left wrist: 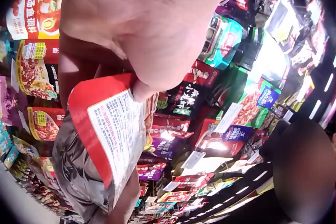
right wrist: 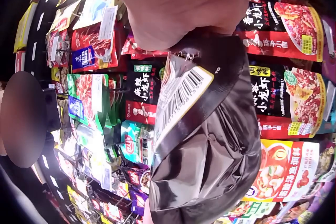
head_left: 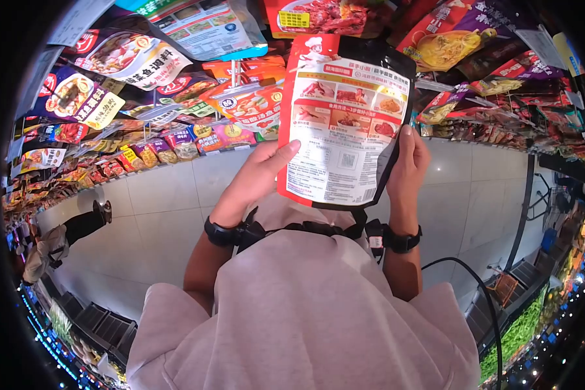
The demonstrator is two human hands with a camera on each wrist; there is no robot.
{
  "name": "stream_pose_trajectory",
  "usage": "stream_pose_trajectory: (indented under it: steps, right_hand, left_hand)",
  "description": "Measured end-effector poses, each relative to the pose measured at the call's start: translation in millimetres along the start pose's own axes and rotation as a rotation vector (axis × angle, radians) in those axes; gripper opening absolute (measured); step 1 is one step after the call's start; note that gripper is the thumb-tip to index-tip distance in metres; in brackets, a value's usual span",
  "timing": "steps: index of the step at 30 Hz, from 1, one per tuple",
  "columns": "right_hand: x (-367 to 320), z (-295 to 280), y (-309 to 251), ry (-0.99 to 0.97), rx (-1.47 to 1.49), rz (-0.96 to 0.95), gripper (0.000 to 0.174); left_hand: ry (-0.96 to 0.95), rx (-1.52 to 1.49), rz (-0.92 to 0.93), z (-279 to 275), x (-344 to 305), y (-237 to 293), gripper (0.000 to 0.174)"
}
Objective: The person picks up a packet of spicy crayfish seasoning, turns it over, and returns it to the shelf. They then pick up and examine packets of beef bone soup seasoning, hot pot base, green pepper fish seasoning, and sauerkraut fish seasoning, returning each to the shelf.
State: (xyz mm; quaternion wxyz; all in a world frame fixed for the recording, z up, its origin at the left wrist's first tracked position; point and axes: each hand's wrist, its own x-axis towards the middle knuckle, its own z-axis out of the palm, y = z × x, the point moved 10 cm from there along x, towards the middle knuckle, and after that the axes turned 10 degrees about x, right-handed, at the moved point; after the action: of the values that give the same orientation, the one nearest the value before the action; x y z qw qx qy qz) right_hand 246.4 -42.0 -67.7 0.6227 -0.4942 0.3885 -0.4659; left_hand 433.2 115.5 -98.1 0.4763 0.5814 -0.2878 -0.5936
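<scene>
A red and black seasoning pouch (head_left: 351,130) is held up in front of the chest, its printed back with small food pictures and a barcode facing the head camera. My left hand (head_left: 263,172) grips its left edge, the thumb lying over the printed side. On the opposite edge my right hand (head_left: 408,166) holds the pouch with the thumb along the side. In the left wrist view the pouch (left wrist: 113,129) shows its red border under the left thumb. The right wrist view shows the dark, creased bottom of the pouch (right wrist: 210,166), with the right hand (right wrist: 184,8) at its edge.
Racks of hanging seasoning packets (head_left: 127,58) rise ahead and to both sides. A row of small packets (head_left: 156,153) lines a lower shelf at left. Another person (head_left: 52,250) stands on the tiled floor (head_left: 136,227) at far left. A black cable (head_left: 481,279) curves at right.
</scene>
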Motion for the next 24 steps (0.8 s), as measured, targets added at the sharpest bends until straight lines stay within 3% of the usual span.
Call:
stream_pose_trajectory:
  steps: [6,9,10,11,12,14,16,18,20,22,24]
  right_hand:
    - [11.4,3.0,1.3,0.021,0.099,0.032,0.036]
    - [21.6,14.2,-1.9,-0.115,0.099,0.033,0.015]
    - [20.6,21.6,-11.2,-0.157,0.101,-0.002,0.018]
    - [19.6,21.6,-6.5,-0.189,0.068,0.055,0.053]
    - [18.2,24.2,-7.0,-0.18,0.074,0.101,0.075]
    - [17.3,29.1,-6.4,-0.241,0.121,0.088,0.086]
    - [17.5,34.4,2.5,-0.361,0.003,0.193,0.089]
    - [15.5,43.9,-4.2,-0.473,0.15,0.275,0.088]
    - [18.0,38.8,-2.1,-0.549,0.132,0.237,0.09]
    - [19.6,30.9,-2.9,-0.519,0.209,0.326,0.094]
    - [11.8,33.4,-11.7,-0.573,0.491,0.422,0.097]
  left_hand:
    - [0.016,-0.006,-0.001,3.4,5.9,2.2,0.04]
    - [0.075,-0.017,0.026,4.3,8.0,10.9,0.041]
    - [0.112,-0.034,0.055,7.3,6.2,17.3,0.041]
    - [0.144,-0.048,0.085,9.9,4.7,24.0,0.041]
    - [0.142,-0.041,0.092,14.5,4.5,28.6,0.041]
    - [0.224,0.181,0.178,16.4,3.8,47.5,0.04]
    - [0.205,0.225,0.184,18.6,6.3,55.3,0.038]
    - [0.296,0.373,0.152,15.6,6.8,61.4,0.035]
    - [0.267,0.435,0.185,32.5,8.9,78.2,0.032]
    - [0.229,0.497,0.212,54.9,15.9,89.4,0.03]
    - [0.075,0.7,0.353,91.4,19.3,100.2,0.026]
